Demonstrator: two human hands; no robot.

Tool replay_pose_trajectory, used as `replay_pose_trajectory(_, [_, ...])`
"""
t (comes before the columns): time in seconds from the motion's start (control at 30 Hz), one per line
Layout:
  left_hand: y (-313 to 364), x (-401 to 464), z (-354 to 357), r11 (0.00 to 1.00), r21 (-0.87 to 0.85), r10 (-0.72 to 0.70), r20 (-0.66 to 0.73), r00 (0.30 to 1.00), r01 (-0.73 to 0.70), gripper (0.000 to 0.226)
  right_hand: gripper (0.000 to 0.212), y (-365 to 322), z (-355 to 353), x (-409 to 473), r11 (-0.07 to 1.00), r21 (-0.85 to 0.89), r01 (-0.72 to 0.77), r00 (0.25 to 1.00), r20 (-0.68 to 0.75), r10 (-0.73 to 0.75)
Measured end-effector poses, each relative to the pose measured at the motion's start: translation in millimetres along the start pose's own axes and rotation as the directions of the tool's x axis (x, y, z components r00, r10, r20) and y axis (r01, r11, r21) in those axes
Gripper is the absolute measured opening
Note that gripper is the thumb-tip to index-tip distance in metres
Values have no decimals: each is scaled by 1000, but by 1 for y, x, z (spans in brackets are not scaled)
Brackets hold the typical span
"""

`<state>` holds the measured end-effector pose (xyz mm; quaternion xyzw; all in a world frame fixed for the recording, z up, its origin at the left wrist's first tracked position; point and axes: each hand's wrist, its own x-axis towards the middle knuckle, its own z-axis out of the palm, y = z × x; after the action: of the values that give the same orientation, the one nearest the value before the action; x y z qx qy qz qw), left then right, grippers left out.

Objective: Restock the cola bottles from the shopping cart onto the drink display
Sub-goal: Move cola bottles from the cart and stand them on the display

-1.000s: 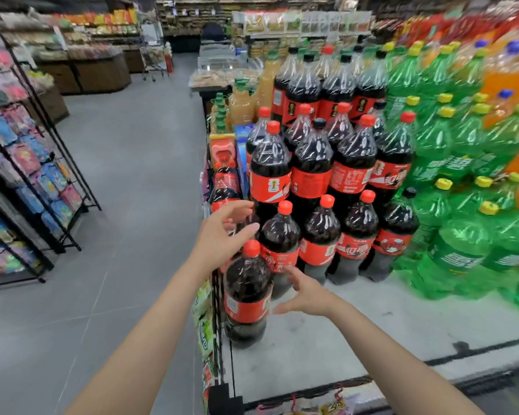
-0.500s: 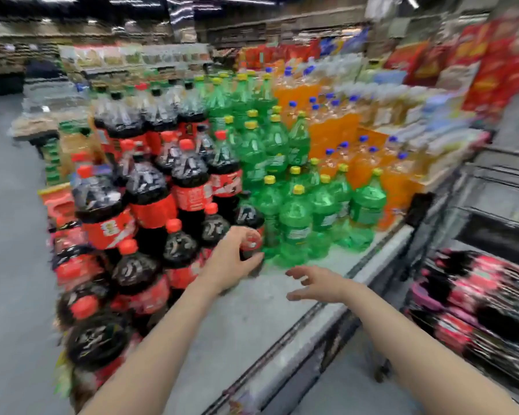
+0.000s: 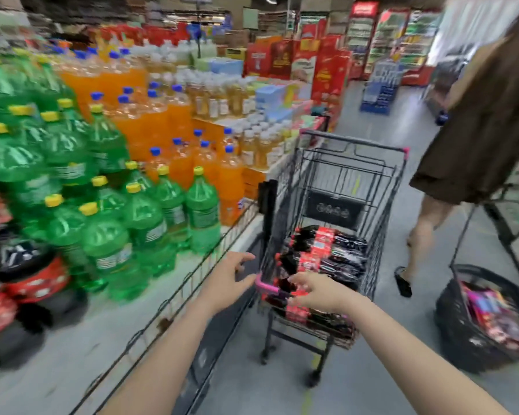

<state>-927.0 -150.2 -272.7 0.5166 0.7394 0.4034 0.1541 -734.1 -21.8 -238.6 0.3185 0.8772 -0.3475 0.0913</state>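
Note:
Several cola bottles (image 3: pixel 327 253) with red labels lie on their sides in the dark wire shopping cart (image 3: pixel 381 205) in the aisle. My right hand (image 3: pixel 315 290) reaches over the cart's near pink-edged rim with fingers spread, just above the nearest bottles, holding nothing. My left hand (image 3: pixel 225 280) hovers open at the edge of the drink display (image 3: pixel 108 339), left of the cart. Blurred cola bottles (image 3: pixel 27 277) stand on the display at the far left.
Green soda bottles (image 3: pixel 117 229) and orange soda bottles (image 3: pixel 174 130) crowd the display behind a low wire rail (image 3: pixel 174 298). A person in a brown dress (image 3: pixel 477 130) walks on the right, beside a black basket trolley (image 3: pixel 486 319) full of packets.
My view has swung right from the cola stack to the cart. My left hand has let go of the shelved bottle, and both hands have moved toward the cart.

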Motion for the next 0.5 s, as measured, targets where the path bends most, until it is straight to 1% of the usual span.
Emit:
replay_pose_trajectory(0.1, [3,29,35,1000,-2,-3,56,998,4,35,66,45,-16,4,997,59,-54,998,-17,55])
replay_pose_trajectory(0.2, [0,62,60,1000,-21,-6,100,995,8,36,69,81,-30,19,990,106,-93,993,-56,99])
replay_pose_trajectory(0.33, [-13,109,88,1000,-2,-16,156,988,16,40,76,119,-47,47,966,205,-155,983,-71,172])
replay_pose_trajectory(0.43, [-24,144,108,1000,-19,-3,191,982,7,46,83,143,-59,69,945,261,-195,966,-117,231])
replay_pose_trajectory(0.5, [-34,164,122,999,-29,-33,215,976,41,49,88,160,-65,81,927,285,-242,949,-127,287])
